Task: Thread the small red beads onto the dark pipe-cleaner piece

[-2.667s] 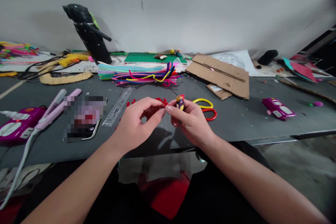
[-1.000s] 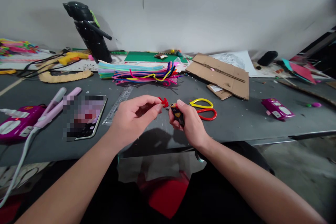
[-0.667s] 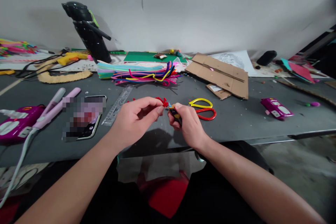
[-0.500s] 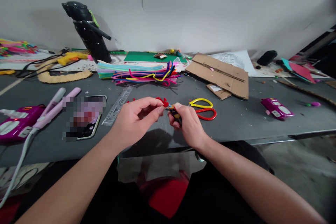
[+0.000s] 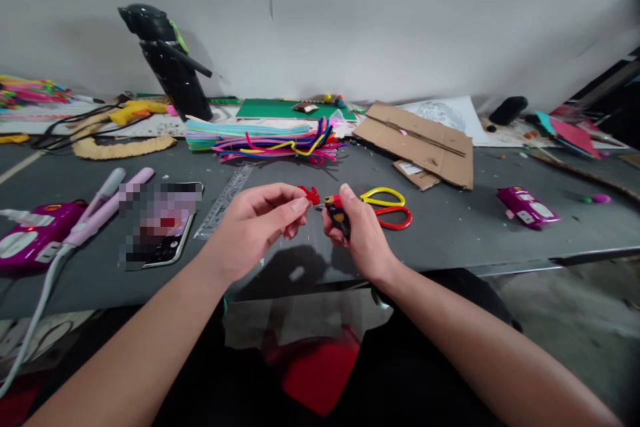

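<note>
Between thumb and fingers, my left hand (image 5: pixel 267 217) pinches a small fuzzy red pipe-cleaner piece (image 5: pixel 313 195), bent into a curled shape. My right hand (image 5: pixel 363 230) is wrapped round a dark lighter (image 5: pixel 341 219) with a red button. Its metal end points left, close to the red piece, and I see no flame. The thumb stands up beside the red button. Just behind my right hand lie scissors (image 5: pixel 394 217) with one yellow and one red handle. A clear plastic ruler (image 5: pixel 227 200) lies partly behind my left hand.
Bundled coloured pipe cleaners (image 5: pixel 260 140) lie at the back, left of flat cardboard (image 5: pixel 420 143). A black flask (image 5: pixel 170 67) stands by the wall. To the left are a phone (image 5: pixel 173 230), a pink hair straightener (image 5: pixel 107 210) and a purple power strip (image 5: pixel 37 237); another purple block (image 5: pixel 527 207) lies right.
My right thumb has lifted, uncovering the lighter's red button. The bluish glow at the lighter's tip is gone. The lighter and the red piece have moved slightly apart.
</note>
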The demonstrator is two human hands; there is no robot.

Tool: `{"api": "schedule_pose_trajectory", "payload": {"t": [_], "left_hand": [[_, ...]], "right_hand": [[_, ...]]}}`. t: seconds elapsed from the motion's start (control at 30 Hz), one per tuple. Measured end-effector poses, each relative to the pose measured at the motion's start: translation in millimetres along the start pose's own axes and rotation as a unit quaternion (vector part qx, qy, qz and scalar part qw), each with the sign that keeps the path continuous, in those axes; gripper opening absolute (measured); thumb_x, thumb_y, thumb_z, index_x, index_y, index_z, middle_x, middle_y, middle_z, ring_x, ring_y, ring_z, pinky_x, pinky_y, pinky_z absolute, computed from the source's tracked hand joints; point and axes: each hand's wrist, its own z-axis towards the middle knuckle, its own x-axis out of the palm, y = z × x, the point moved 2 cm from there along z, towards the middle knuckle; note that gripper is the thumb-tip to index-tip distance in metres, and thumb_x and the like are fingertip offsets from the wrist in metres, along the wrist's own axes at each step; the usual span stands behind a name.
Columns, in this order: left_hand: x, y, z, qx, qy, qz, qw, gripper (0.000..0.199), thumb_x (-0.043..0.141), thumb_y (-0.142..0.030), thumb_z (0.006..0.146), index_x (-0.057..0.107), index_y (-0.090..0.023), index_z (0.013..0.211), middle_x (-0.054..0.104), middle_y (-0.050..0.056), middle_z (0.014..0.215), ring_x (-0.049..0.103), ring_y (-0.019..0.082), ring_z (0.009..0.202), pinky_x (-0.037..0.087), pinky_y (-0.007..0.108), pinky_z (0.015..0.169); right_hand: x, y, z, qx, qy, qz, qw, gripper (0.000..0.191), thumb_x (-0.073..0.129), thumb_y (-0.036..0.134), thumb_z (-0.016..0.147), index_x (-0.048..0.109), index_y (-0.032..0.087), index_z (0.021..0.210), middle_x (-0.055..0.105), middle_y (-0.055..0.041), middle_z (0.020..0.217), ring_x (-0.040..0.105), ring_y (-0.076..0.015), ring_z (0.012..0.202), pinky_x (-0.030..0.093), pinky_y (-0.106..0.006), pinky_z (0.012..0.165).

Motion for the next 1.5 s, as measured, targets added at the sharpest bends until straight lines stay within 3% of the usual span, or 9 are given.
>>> {"api": "schedule_pose_trajectory", "payload": {"t": [0.13, 0.33, 0.67, 1.1, 1.2, 1.3, 1.37, 1.5], "left_hand": [[3.4, 5, 2, -0.095, 0.051, -0.160, 0.981, 0.011, 0.072, -0.023, 0.082, 0.068, -0.015, 0.076, 0.055, 0.000, 0.067, 0.044, 0.006, 0.054, 0.039, 0.021, 0.051], [12.1, 9, 0, -0.156, 0.094, -0.249, 0.951, 0.016, 0.066, -0.021, 0.087, 0.065, -0.014, 0.072, 0.049, 0.000, 0.066, 0.042, 0.006, 0.054, 0.042, 0.021, 0.053], [13.4, 14, -1, -0.159, 0.107, -0.263, 0.946, 0.013, 0.064, -0.021, 0.088, 0.069, -0.012, 0.080, 0.049, 0.000, 0.065, 0.044, 0.006, 0.055, 0.043, 0.018, 0.052], [12.4, 14, 1, -0.152, 0.110, -0.254, 0.949, 0.015, 0.064, -0.021, 0.087, 0.066, -0.012, 0.075, 0.048, -0.001, 0.065, 0.042, 0.006, 0.054, 0.040, 0.018, 0.053], [7.8, 9, 1, -0.122, 0.097, -0.183, 0.971, 0.016, 0.066, -0.024, 0.086, 0.064, -0.013, 0.075, 0.048, -0.001, 0.066, 0.041, 0.006, 0.054, 0.037, 0.019, 0.052], [-0.1, 0, -3, -0.017, 0.042, 0.013, 0.999, 0.013, 0.067, -0.028, 0.088, 0.066, -0.016, 0.083, 0.053, 0.000, 0.070, 0.045, 0.008, 0.060, 0.037, 0.021, 0.054], [-3.0, -6, -8, 0.075, -0.008, 0.178, 0.981, 0.012, 0.065, -0.030, 0.091, 0.067, -0.019, 0.089, 0.057, 0.000, 0.073, 0.048, 0.010, 0.063, 0.038, 0.022, 0.056], [-3.8, -12, -14, 0.199, -0.049, 0.385, 0.900, 0.012, 0.059, -0.031, 0.094, 0.065, -0.021, 0.093, 0.063, 0.000, 0.081, 0.053, 0.011, 0.067, 0.040, 0.024, 0.060]], "right_hand": [[-1, 2, -2, -0.018, 0.012, -0.013, 1.000, 0.060, 0.040, 0.065, 0.096, 0.051, 0.018, 0.060, 0.040, 0.0019, 0.054, 0.035, -0.0108, 0.050, 0.026, -0.027, 0.050], [1, 2, -8, -0.087, 0.032, -0.020, 0.996, 0.049, 0.040, 0.052, 0.100, 0.047, 0.019, 0.064, 0.043, 0.0010, 0.062, 0.036, -0.0118, 0.056, 0.030, -0.028, 0.055], [1, 2, -9, -0.128, 0.038, -0.055, 0.989, 0.046, 0.034, 0.043, 0.104, 0.043, 0.019, 0.065, 0.044, 0.0011, 0.064, 0.038, -0.0121, 0.059, 0.032, -0.028, 0.059], [2, -2, -6, -0.087, 0.025, -0.020, 0.996, 0.046, 0.038, 0.049, 0.101, 0.046, 0.019, 0.067, 0.045, 0.0009, 0.065, 0.037, -0.0111, 0.058, 0.032, -0.026, 0.055], [1, 1, -4, -0.071, 0.022, -0.018, 0.997, 0.053, 0.037, 0.058, 0.099, 0.048, 0.019, 0.065, 0.045, 0.0009, 0.063, 0.035, -0.0106, 0.055, 0.032, -0.026, 0.054], [-2, 3, -2, -0.057, 0.003, -0.028, 0.998, 0.062, 0.035, 0.068, 0.096, 0.051, 0.018, 0.063, 0.046, 0.0004, 0.060, 0.035, -0.0102, 0.053, 0.032, -0.026, 0.052], [-3, 3, -1, -0.050, -0.006, -0.026, 0.998, 0.065, 0.035, 0.072, 0.094, 0.052, 0.018, 0.062, 0.046, 0.0004, 0.059, 0.035, -0.0102, 0.052, 0.032, -0.026, 0.052], [-4, 3, 0, -0.030, -0.004, -0.028, 0.999, 0.068, 0.034, 0.074, 0.094, 0.054, 0.018, 0.062, 0.043, 0.0016, 0.053, 0.035, -0.0105, 0.050, 0.032, -0.026, 0.051]]}}
